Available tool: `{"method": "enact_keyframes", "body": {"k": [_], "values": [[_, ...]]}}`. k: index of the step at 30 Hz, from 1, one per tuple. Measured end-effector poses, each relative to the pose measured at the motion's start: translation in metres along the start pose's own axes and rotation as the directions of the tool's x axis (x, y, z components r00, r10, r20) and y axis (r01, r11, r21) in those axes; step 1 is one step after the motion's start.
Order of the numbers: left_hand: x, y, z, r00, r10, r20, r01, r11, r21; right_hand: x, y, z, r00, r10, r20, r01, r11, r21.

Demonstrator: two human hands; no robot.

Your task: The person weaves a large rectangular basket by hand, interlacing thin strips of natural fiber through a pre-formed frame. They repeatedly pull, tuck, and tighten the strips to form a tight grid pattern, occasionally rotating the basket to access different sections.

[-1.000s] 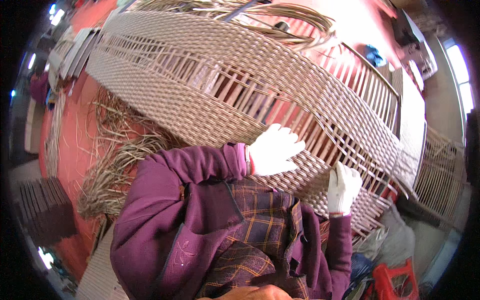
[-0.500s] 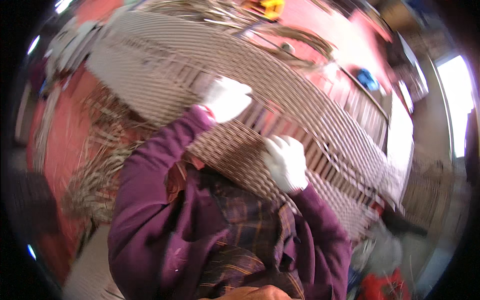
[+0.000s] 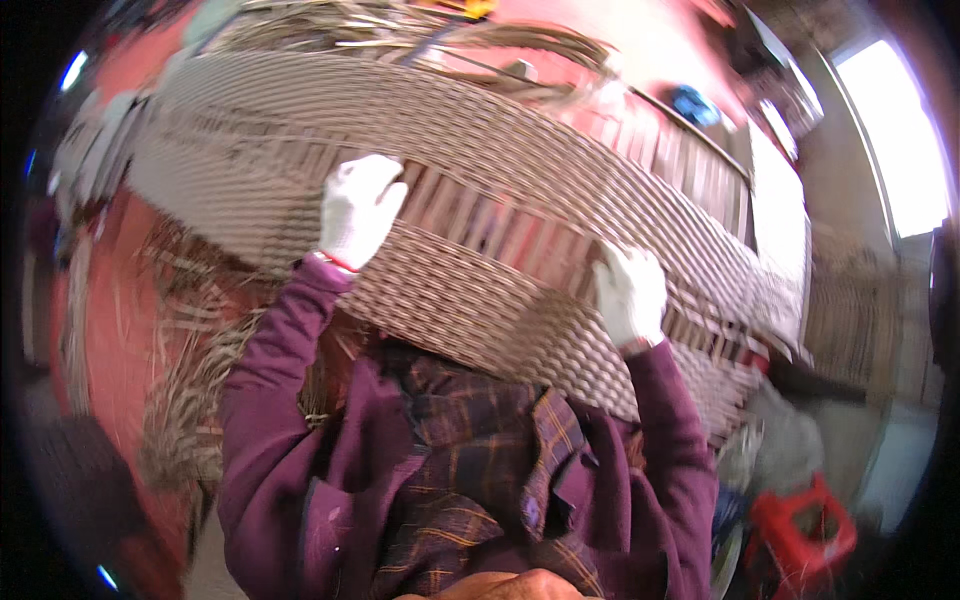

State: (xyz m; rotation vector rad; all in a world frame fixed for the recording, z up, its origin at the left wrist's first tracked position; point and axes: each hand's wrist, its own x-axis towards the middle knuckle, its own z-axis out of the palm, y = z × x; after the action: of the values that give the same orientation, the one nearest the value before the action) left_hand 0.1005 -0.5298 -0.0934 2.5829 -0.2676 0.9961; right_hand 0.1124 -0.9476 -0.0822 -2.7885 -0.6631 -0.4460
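Note:
A long grey-brown wicker panel (image 3: 430, 290) stretches across in front of me, with a band of bare slats (image 3: 500, 222) running lengthwise between two woven strips. My left hand (image 3: 358, 208), in a white knit glove, has its fingers curled over the near woven strip, where that strip meets the slats. Farther right, my right hand (image 3: 632, 297), gloved the same way, bends its fingers over the same edge. The fingertips of both hands are partly hidden in the gap. Whether a loose strand runs between them cannot be made out.
Loose strands are heaped on the red floor (image 3: 110, 340) at left and in a bundle (image 3: 540, 45) beyond the panel. A blue item (image 3: 694, 106) lies at the far right. A red plastic stool (image 3: 805, 535) stands at lower right, near a grey bag (image 3: 780, 435).
My hands have moved apart along the panel, the left one leftward and the right one rightward. The whole view has shifted a little, and the red stool shows more fully.

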Motion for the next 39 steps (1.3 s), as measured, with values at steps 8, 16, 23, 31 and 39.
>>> {"method": "enact_keyframes", "body": {"k": [8,16,23,31,39], "values": [[-0.003,-0.018,-0.038,0.823,-0.056,0.565,-0.173,0.923,0.343,0.025,-0.095,0.01,0.903,-0.371,-0.218,0.426,0.841,0.334],[-0.002,-0.048,-0.011,0.664,0.051,0.746,-0.362,0.895,0.261,0.022,-0.076,0.036,0.952,-0.261,-0.159,0.302,0.88,0.366],[-0.007,-0.051,0.012,0.709,-0.148,0.689,-0.149,0.924,0.351,-0.027,-0.068,0.045,0.969,-0.245,-0.034,0.244,0.926,0.289],[0.022,-0.047,0.001,0.671,-0.231,0.704,0.042,0.96,0.275,-0.038,-0.072,0.054,0.95,-0.28,0.139,0.236,0.934,0.268],[0.021,-0.034,-0.007,0.751,0.136,0.647,-0.311,0.936,0.164,-0.03,-0.078,0.043,0.975,-0.045,-0.216,0.103,0.959,0.266]]}}
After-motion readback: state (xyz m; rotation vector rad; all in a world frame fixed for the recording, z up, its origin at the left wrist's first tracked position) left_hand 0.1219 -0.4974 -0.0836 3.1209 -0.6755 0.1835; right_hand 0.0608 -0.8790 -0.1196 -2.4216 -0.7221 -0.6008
